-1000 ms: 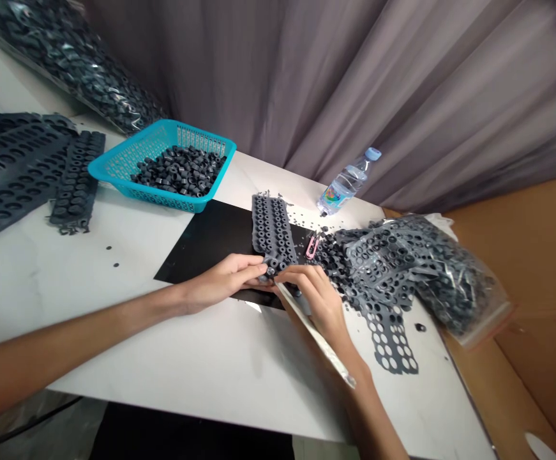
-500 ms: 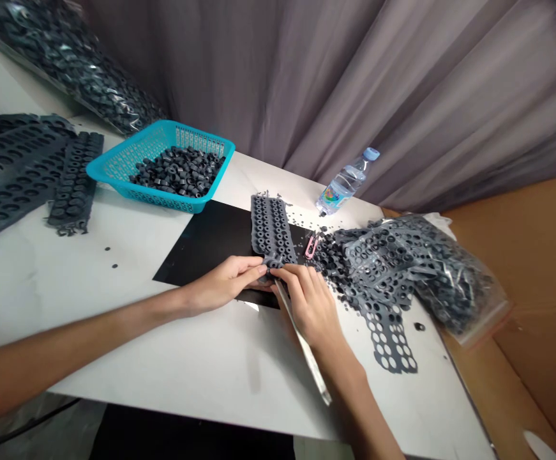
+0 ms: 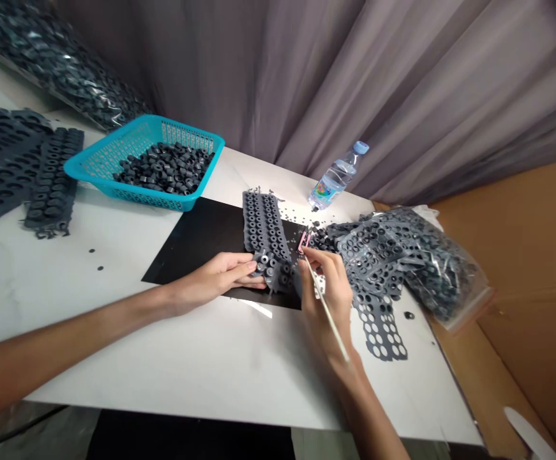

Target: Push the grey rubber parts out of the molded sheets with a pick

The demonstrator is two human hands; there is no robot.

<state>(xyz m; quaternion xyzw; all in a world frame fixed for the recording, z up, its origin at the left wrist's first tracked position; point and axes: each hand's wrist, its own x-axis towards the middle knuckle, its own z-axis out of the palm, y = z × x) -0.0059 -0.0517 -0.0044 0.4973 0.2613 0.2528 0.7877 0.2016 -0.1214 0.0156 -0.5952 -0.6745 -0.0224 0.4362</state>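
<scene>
My left hand (image 3: 227, 271) pinches the near end of a grey rubber sheet (image 3: 264, 223) set with rows of small ring-shaped parts. That end is bent up, and the rest lies on a black mat (image 3: 194, 236). In my right hand (image 3: 330, 294) is a slim, pale, stick-like tool (image 3: 328, 313), its long end slanting back over the wrist. The right fingertips are apart from the sheet, close to pink thread snips (image 3: 304, 240). Whether they also hold a small part cannot be made out.
A turquoise basket (image 3: 157, 198) holds many small black rings. Punched-out grey sheets (image 3: 383, 319) and a plastic bag (image 3: 450, 281) lie at right, behind them a water bottle (image 3: 335, 182). More rubber sheets (image 3: 4, 166) and a filled bag (image 3: 62, 64) are at left.
My right hand has moved right, away from the sheet, with the slim tool. My left hand keeps its hold, and the sheet's near end is now exposed. The view has shifted slightly.
</scene>
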